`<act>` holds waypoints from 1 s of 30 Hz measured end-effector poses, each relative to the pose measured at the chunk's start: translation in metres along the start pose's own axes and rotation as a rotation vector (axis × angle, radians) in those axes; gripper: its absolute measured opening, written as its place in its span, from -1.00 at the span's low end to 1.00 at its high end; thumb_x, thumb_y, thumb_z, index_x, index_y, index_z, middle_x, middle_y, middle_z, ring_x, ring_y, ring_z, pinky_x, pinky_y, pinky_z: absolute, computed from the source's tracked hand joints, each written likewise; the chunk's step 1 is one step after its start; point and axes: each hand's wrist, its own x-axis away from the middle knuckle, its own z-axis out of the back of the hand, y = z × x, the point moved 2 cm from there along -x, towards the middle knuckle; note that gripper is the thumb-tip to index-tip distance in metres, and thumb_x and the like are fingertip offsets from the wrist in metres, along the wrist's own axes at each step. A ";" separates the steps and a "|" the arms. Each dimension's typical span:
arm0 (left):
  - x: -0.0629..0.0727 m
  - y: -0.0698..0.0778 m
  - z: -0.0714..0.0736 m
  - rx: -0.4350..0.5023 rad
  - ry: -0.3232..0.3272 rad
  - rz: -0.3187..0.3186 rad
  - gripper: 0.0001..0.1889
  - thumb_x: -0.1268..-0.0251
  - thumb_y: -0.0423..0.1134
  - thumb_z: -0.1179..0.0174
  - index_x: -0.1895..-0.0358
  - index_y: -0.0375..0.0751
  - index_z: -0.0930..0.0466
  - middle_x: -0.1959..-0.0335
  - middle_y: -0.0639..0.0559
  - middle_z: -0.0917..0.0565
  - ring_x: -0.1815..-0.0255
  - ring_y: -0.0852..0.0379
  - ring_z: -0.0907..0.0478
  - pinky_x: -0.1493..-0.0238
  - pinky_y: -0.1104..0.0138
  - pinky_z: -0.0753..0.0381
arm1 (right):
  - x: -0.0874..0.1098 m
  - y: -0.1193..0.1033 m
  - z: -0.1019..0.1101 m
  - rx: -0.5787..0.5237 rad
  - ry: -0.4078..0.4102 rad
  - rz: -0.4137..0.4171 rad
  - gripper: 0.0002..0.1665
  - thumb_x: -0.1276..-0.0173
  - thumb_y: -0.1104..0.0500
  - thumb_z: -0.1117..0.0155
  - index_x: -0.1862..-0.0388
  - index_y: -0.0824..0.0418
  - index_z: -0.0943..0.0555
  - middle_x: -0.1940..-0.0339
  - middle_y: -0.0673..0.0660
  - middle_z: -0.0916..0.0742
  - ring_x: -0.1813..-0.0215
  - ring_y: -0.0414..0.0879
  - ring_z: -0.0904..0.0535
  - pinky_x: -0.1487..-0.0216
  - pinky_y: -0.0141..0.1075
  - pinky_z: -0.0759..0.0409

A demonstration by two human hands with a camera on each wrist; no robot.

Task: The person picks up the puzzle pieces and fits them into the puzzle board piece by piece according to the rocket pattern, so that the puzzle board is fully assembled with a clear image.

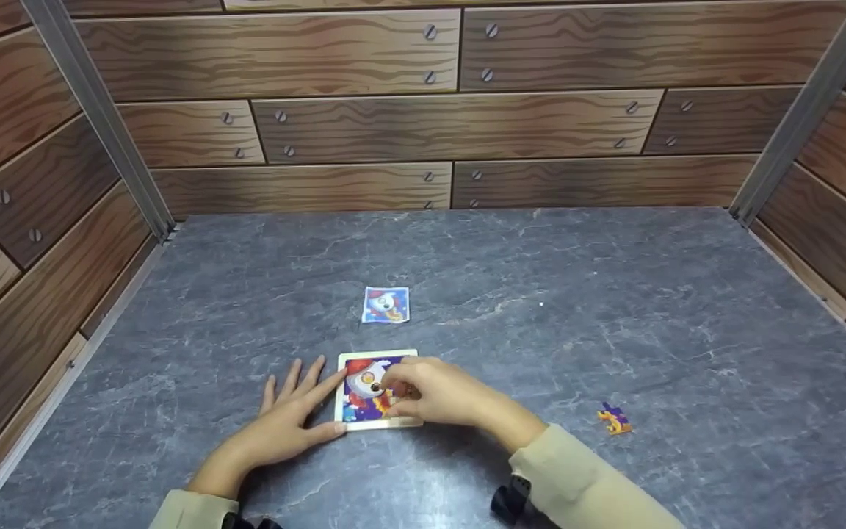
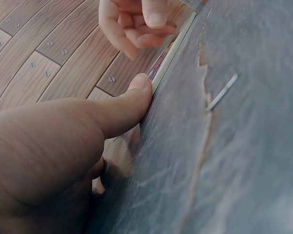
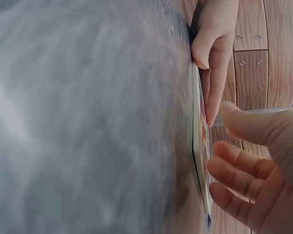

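Note:
A jigsaw puzzle (image 1: 361, 388) in a pale-framed tray (image 1: 364, 425) lies on the table, showing a white cartoon figure on purple. My left hand (image 1: 287, 422) rests at the tray's left side, fingers spread, thumb tip and index finger at the frame. Over the puzzle's right part is my right hand (image 1: 441, 393), which hides that area. Its loosely bent fingertips are right at the puzzle surface in the right wrist view, where the thumb (image 3: 246, 122) stands apart from the fingers and nothing shows between them.
Beyond the tray lies a small picture card (image 1: 386, 305) with a similar figure. Far to the right is a loose purple-and-orange puzzle piece (image 1: 615, 419). Wood-patterned walls (image 1: 364, 132) enclose the grey marbled table (image 1: 247, 294) at the back and sides.

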 end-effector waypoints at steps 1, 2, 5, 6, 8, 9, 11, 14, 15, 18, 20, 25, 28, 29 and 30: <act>0.000 0.000 0.000 0.004 -0.003 0.004 -0.20 -0.17 0.26 -0.10 -0.45 0.14 -0.06 -0.49 -0.11 0.16 -0.45 -0.22 0.47 -0.23 -0.18 0.63 | 0.001 0.001 0.001 -0.008 0.002 0.002 -0.70 -0.16 0.11 -0.38 0.13 0.17 -0.63 0.39 0.01 -0.63 0.39 -0.25 -0.47 0.34 -0.44 -0.46; 0.000 0.000 0.000 0.009 -0.006 0.007 -0.20 -0.17 0.26 -0.10 -0.45 0.14 -0.06 -0.50 -0.11 0.16 -0.45 -0.22 0.47 -0.23 -0.18 0.64 | 0.003 0.002 0.003 -0.016 0.004 0.001 -0.71 -0.17 0.11 -0.37 0.13 0.17 -0.64 0.38 0.00 -0.63 0.38 -0.25 -0.47 0.33 -0.44 -0.47; 0.000 0.001 0.001 0.014 -0.009 0.013 -0.20 -0.17 0.26 -0.10 -0.45 0.14 -0.06 -0.50 -0.10 0.17 -0.45 -0.21 0.48 -0.23 -0.18 0.64 | 0.009 0.004 0.007 -0.037 0.010 -0.002 -0.72 -0.20 0.12 -0.34 0.10 0.17 -0.64 0.33 0.00 -0.66 0.36 -0.24 -0.51 0.30 -0.45 -0.49; 0.000 0.001 0.001 0.016 -0.010 0.014 -0.20 -0.17 0.26 -0.10 -0.45 0.14 -0.06 -0.50 -0.10 0.17 -0.45 -0.21 0.48 -0.23 -0.18 0.65 | 0.011 0.005 0.008 -0.042 0.013 -0.005 -0.71 -0.21 0.12 -0.34 0.10 0.18 -0.63 0.33 0.01 -0.66 0.36 -0.25 -0.51 0.29 -0.45 -0.50; 0.000 0.001 0.001 0.020 -0.012 0.015 -0.20 -0.17 0.26 -0.10 -0.45 0.15 -0.06 -0.50 -0.09 0.17 -0.45 -0.20 0.48 -0.23 -0.17 0.65 | 0.015 0.007 0.012 -0.054 0.017 -0.012 -0.72 -0.21 0.13 -0.33 0.10 0.19 -0.63 0.34 -0.01 -0.66 0.36 -0.25 -0.52 0.28 -0.44 -0.51; 0.000 0.001 0.000 0.021 -0.013 0.014 -0.20 -0.17 0.26 -0.10 -0.45 0.15 -0.06 -0.50 -0.09 0.17 -0.45 -0.20 0.48 -0.23 -0.17 0.65 | 0.018 0.008 0.013 -0.059 0.020 -0.014 -0.72 -0.21 0.14 -0.33 0.10 0.19 -0.63 0.35 -0.02 -0.66 0.36 -0.25 -0.52 0.28 -0.44 -0.51; 0.000 0.001 0.000 0.023 -0.015 0.014 -0.20 -0.17 0.26 -0.10 -0.45 0.15 -0.05 -0.50 -0.08 0.17 -0.45 -0.20 0.49 -0.23 -0.16 0.66 | 0.023 0.010 0.017 -0.067 0.025 -0.020 -0.72 -0.20 0.14 -0.33 0.11 0.21 -0.63 0.36 -0.03 -0.65 0.36 -0.26 -0.52 0.27 -0.43 -0.52; 0.000 0.001 0.000 0.023 -0.013 0.013 -0.20 -0.17 0.25 -0.11 -0.45 0.15 -0.06 -0.50 -0.08 0.18 -0.45 -0.20 0.48 -0.24 -0.16 0.65 | 0.030 0.014 0.021 -0.077 0.033 -0.027 -0.70 -0.19 0.16 -0.34 0.10 0.24 -0.61 0.36 0.00 -0.65 0.34 -0.25 -0.53 0.26 -0.41 -0.54; 0.000 0.001 0.000 0.021 -0.012 0.013 -0.20 -0.17 0.25 -0.11 -0.45 0.14 -0.06 -0.50 -0.08 0.17 -0.45 -0.20 0.48 -0.24 -0.16 0.65 | 0.033 0.015 0.023 -0.079 0.036 -0.029 -0.69 -0.19 0.16 -0.34 0.09 0.25 -0.61 0.34 0.02 -0.66 0.34 -0.24 -0.53 0.25 -0.40 -0.55; 0.000 0.000 0.001 0.014 -0.007 0.010 -0.20 -0.16 0.25 -0.11 -0.45 0.14 -0.06 -0.50 -0.09 0.17 -0.45 -0.20 0.48 -0.24 -0.16 0.64 | 0.042 0.019 0.029 -0.081 0.049 -0.036 -0.67 -0.19 0.17 -0.34 0.07 0.26 -0.60 0.32 0.07 -0.67 0.33 -0.22 -0.55 0.25 -0.38 -0.57; 0.001 -0.001 0.000 0.009 -0.004 0.005 -0.20 -0.17 0.25 -0.11 -0.45 0.13 -0.06 -0.49 -0.09 0.17 -0.45 -0.21 0.48 -0.24 -0.16 0.64 | 0.048 0.022 0.033 -0.083 0.060 -0.047 -0.65 -0.20 0.16 -0.33 0.05 0.27 -0.60 0.32 0.08 -0.67 0.32 -0.22 -0.55 0.25 -0.37 -0.57; 0.000 -0.001 0.000 0.002 0.003 -0.008 -0.20 -0.17 0.25 -0.11 -0.45 0.12 -0.06 -0.49 -0.11 0.16 -0.45 -0.21 0.47 -0.24 -0.17 0.63 | 0.065 0.030 0.043 -0.067 0.088 -0.070 -0.65 -0.22 0.15 -0.32 0.05 0.29 -0.59 0.34 0.03 -0.66 0.33 -0.21 -0.54 0.26 -0.38 -0.56; 0.000 -0.001 -0.001 0.012 0.000 -0.011 -0.20 -0.18 0.24 -0.11 -0.46 0.13 -0.05 -0.49 -0.10 0.17 -0.45 -0.19 0.48 -0.24 -0.16 0.64 | 0.075 0.035 0.049 -0.052 0.106 -0.075 -0.66 -0.22 0.14 -0.31 0.06 0.28 -0.60 0.35 0.00 -0.65 0.32 -0.22 -0.54 0.26 -0.37 -0.57; 0.000 -0.001 -0.001 0.016 -0.003 -0.010 -0.20 -0.18 0.24 -0.10 -0.46 0.13 -0.05 -0.49 -0.10 0.18 -0.45 -0.19 0.48 -0.24 -0.16 0.65 | 0.078 0.037 0.051 -0.049 0.112 -0.076 -0.66 -0.22 0.14 -0.31 0.07 0.28 -0.60 0.35 -0.01 -0.65 0.32 -0.22 -0.54 0.26 -0.37 -0.57; 0.000 -0.001 -0.001 0.019 -0.006 -0.009 -0.20 -0.18 0.24 -0.10 -0.46 0.14 -0.04 -0.50 -0.09 0.18 -0.45 -0.18 0.49 -0.24 -0.15 0.66 | 0.082 0.039 0.052 -0.049 0.117 -0.079 -0.67 -0.22 0.14 -0.31 0.07 0.27 -0.60 0.35 -0.02 -0.65 0.32 -0.22 -0.54 0.26 -0.36 -0.57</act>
